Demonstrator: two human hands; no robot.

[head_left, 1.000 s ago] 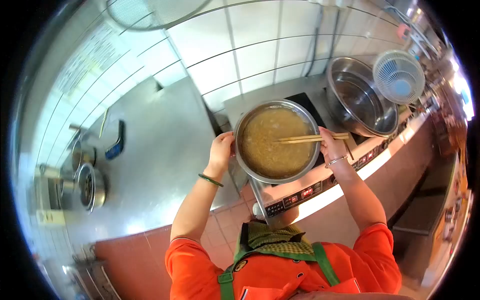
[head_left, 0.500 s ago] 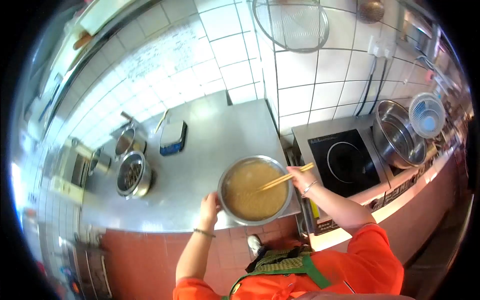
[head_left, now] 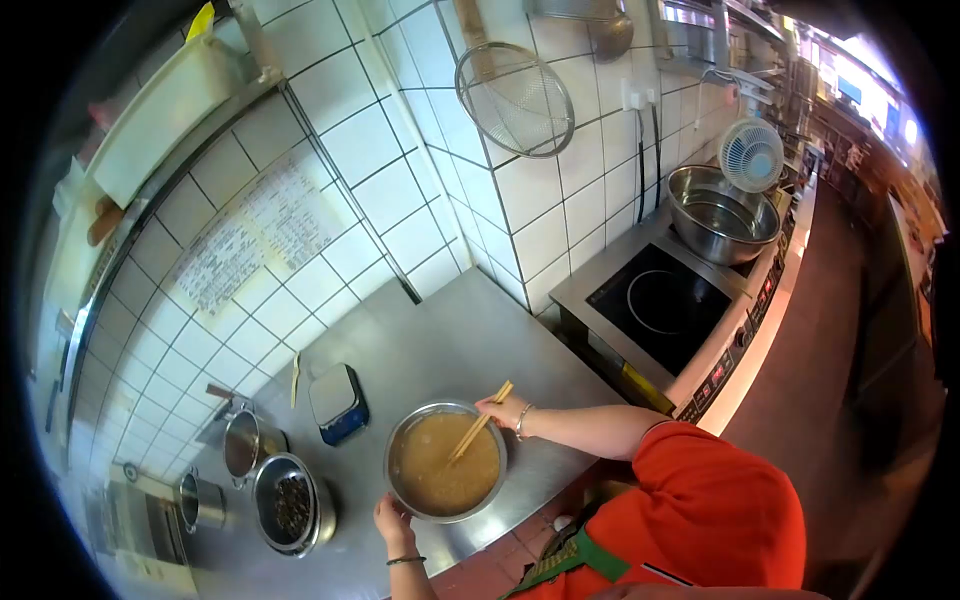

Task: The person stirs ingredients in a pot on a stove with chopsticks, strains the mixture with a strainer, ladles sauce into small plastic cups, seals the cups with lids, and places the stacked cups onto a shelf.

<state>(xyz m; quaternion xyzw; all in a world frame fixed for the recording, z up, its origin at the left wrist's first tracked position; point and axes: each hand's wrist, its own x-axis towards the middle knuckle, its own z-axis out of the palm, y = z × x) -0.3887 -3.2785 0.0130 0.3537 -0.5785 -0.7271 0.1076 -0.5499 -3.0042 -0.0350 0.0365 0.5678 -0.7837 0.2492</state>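
A round metal bowl [head_left: 389,462] stands near the front edge of the steel counter, filled with a cloudy tan liquid [head_left: 435,485]. My left hand [head_left: 393,522] grips the bowl's near left rim, fingers curled against the side. In my right hand [head_left: 506,410], above the far right rim, is a pair of wooden chopsticks [head_left: 478,430]. Their lower tips dip into the liquid near the middle of the bowl. What the liquid contains is too blurred to tell.
Left of the bowl are a kitchen scale [head_left: 338,400], a metal bowl [head_left: 326,518] with dark strips inside, and a metal pot [head_left: 270,440]. An induction cooktop [head_left: 668,300] stands to the right, with a large pot [head_left: 715,240] and a fan [head_left: 752,155] beyond. A strainer [head_left: 515,100] hangs on the wall.
The head view has swung toward the right, showing more of the wall and aisle. My right hand has brought the chopsticks to a steeper angle in the liquid. My left hand remains at the rim.
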